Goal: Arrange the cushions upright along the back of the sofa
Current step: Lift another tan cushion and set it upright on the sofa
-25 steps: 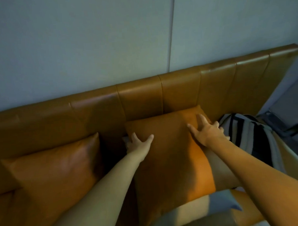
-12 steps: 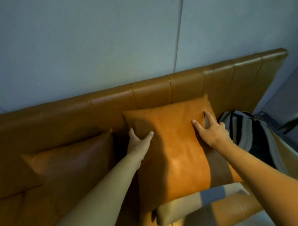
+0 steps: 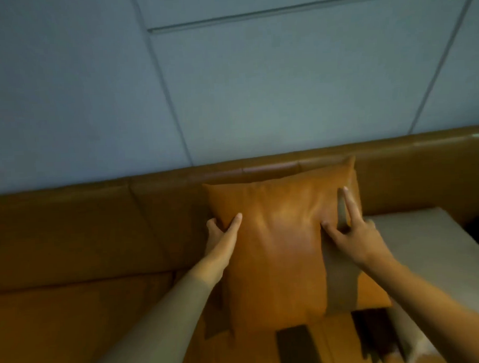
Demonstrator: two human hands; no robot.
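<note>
An orange leather cushion (image 3: 279, 234) with a grey band down its right side stands upright against the brown leather sofa back (image 3: 97, 215). My left hand (image 3: 223, 237) grips its left edge, thumb on the front and fingers behind. My right hand (image 3: 353, 231) presses flat on the cushion's right front, fingers spread. The cushion's top edge reaches almost to the top of the sofa back.
A grey cushion (image 3: 433, 244) lies to the right of the orange one. The sofa seat (image 3: 74, 325) stretches to the left. A pale panelled wall (image 3: 228, 85) rises behind the sofa. Dark patterned fabric (image 3: 295, 346) shows at the bottom.
The orange cushion has been pushed up and back until it stands against the sofa back. The view has shifted, so the left cushion and the striped cushion are out of frame.
</note>
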